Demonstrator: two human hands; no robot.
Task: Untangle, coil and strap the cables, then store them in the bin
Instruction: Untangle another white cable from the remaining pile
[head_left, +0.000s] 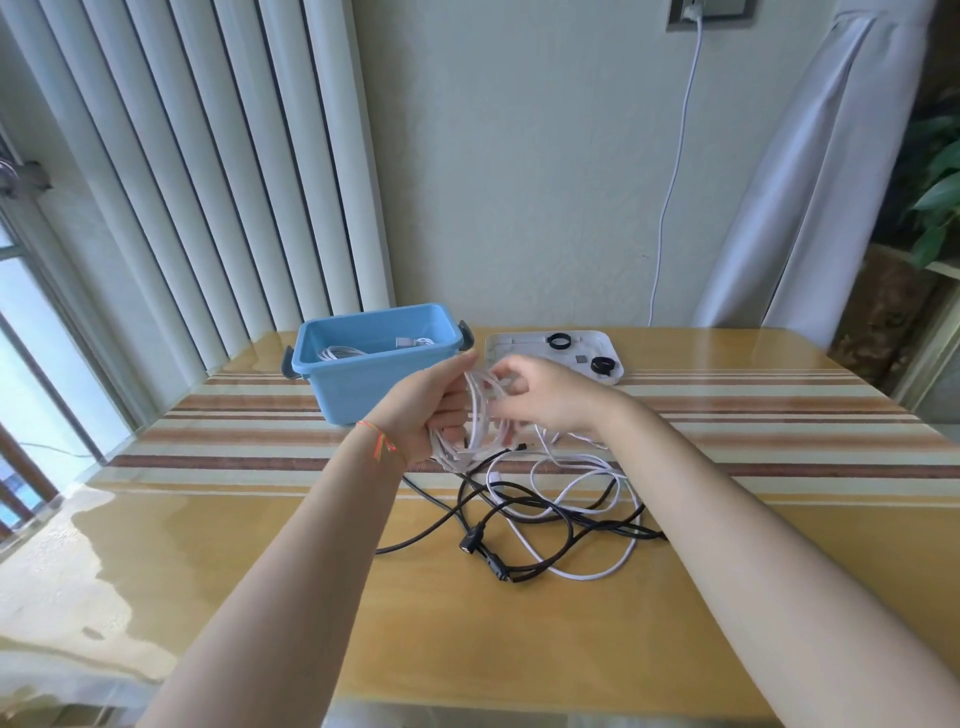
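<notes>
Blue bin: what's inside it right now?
The blue bin holds a coiled white cable and a grey plug on white cord. The near wall hides the floor and anything lower.

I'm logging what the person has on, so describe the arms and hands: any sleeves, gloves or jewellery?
Both forearms are bare, with no sleeves showing and no gloves. The left hand has a thin orange-red string bracelet at its wrist. The right hand wears nothing visible.

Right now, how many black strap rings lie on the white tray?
2: one black strap ring at the tray's far edge, one nearer its right front corner. The right hand covers part of the white tray, so another may be hidden.
</notes>
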